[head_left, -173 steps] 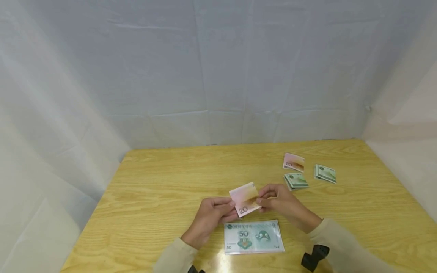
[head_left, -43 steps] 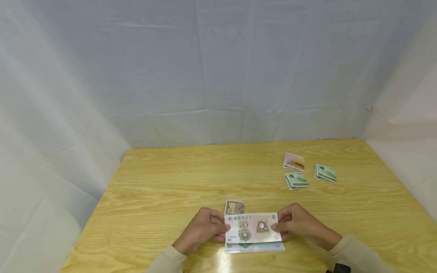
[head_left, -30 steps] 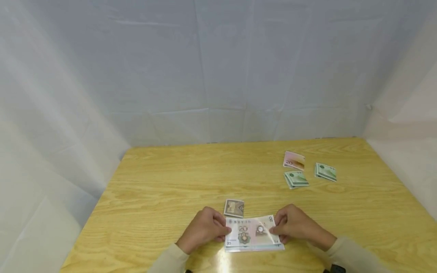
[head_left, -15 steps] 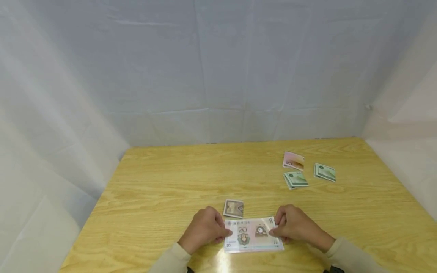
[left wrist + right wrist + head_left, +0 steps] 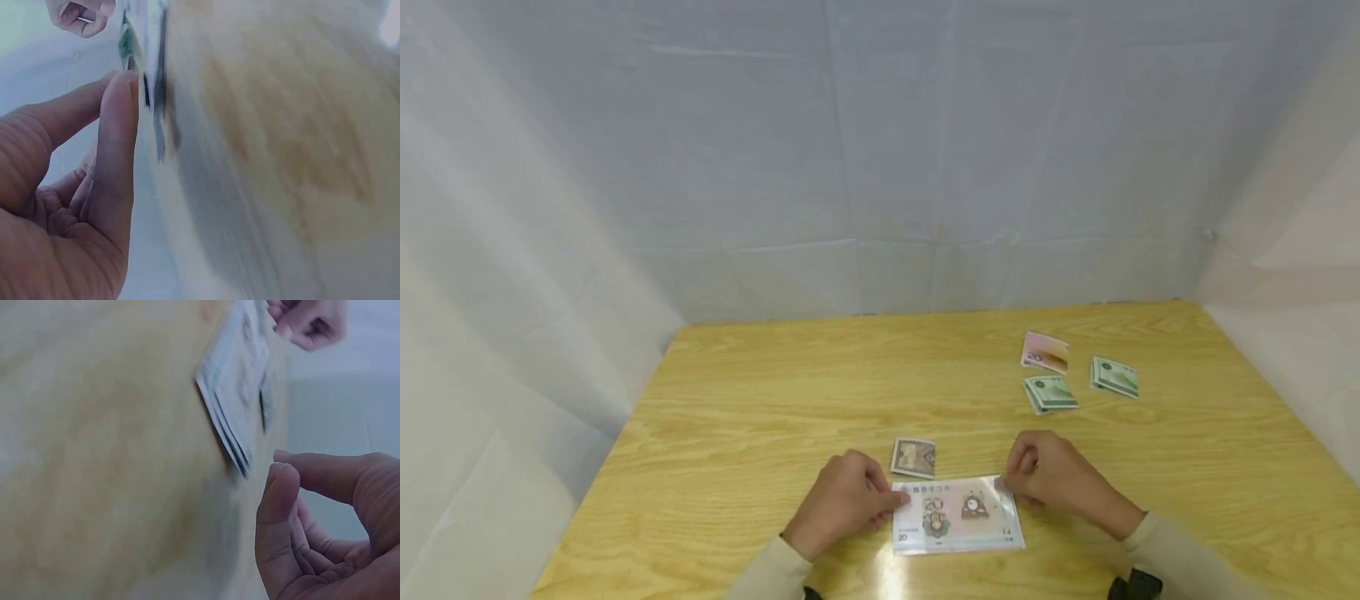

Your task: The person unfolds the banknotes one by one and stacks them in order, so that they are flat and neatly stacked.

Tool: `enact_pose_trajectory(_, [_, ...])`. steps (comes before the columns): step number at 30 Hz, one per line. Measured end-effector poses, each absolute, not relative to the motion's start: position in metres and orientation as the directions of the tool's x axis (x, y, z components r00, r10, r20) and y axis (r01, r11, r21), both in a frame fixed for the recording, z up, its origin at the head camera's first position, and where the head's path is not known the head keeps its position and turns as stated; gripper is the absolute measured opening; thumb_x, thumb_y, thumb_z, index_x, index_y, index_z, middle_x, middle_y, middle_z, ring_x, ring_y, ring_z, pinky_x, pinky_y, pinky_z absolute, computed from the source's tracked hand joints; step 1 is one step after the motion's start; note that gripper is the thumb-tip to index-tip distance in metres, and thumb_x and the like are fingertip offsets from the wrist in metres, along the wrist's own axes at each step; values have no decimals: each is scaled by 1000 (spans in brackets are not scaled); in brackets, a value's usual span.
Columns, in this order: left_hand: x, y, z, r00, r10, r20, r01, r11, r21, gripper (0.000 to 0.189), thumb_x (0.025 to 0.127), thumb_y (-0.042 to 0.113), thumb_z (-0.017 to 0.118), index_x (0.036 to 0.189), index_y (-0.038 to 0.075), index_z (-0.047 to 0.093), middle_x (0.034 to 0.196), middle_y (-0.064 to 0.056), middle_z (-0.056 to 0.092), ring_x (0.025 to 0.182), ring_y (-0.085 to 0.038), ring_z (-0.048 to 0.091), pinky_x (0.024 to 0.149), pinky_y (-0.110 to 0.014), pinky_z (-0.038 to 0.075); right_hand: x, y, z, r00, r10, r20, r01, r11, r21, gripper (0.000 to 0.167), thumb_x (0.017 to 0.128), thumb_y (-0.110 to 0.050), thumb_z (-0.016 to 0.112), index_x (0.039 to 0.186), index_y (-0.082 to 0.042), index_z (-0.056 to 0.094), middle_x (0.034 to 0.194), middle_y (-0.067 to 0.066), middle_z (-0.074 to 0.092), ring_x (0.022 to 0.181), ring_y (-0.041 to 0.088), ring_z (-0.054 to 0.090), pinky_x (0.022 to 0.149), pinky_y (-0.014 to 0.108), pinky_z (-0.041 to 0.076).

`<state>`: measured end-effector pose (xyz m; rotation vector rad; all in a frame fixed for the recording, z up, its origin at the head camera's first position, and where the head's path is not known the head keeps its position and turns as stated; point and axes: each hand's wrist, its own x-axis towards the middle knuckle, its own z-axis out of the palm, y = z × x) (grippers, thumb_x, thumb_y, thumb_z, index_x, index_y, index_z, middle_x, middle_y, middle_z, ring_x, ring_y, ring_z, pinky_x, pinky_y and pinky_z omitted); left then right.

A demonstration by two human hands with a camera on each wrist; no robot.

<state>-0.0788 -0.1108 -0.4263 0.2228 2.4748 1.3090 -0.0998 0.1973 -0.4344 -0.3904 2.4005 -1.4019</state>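
On yellow wooden table [image 5: 760, 400]: pale-pink paper banknote [image 5: 956, 525], marked "20", is laid
Left hand [image 5: 841, 505]: fingertips joined above it, nothing gripped
Right hand [image 5: 1060, 477]: fingertips joined, nothing gripped

The lower-centre note [image 5: 957, 518] is white and pink, the small note [image 5: 914, 458] above brown-patterned, the table [image 5: 760, 400] yellow wood-grained.
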Motion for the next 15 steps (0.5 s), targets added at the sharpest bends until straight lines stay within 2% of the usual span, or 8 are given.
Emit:
enact_pose_trajectory(4, [-81, -117, -424, -932, 303, -200, -13, 523, 852, 21, 87, 16, 82, 74, 7, 68, 63, -4, 68, 54, -18, 67, 49, -31, 62, -116, 209, -424, -941, -317, -119, -52, 483, -874, 21, 90, -13, 77, 93, 1, 62, 70, 8, 62, 54, 20, 60, 47, 30, 53])
enact_pose_trajectory(8, [-83, -121, -421, -928, 313, -202, -22, 496, 868, 19, 88, 18, 81, 78, 6, 71, 68, -5, 70, 59, -20, 69, 53, -32, 63, -135, 223, -416, -972, -204, -117, -18, 563, -826, 22, 92, -15, 75, 101, 3, 65, 78, 10, 66, 62, 21, 63, 55, 33, 56])
enact_pose_trajectory(15, [-85, -123, -420, -929, 309, -203, -40, 461, 886, 13, 90, 15, 78, 87, 3, 75, 75, -6, 72, 66, -21, 71, 59, -32, 64, -178, 250, -414, -988, -96, -121, 43, 580, -813, 35, 95, -14, 71, 117, 13, 64, 96, 18, 70, 79, 27, 69, 70, 38, 64])
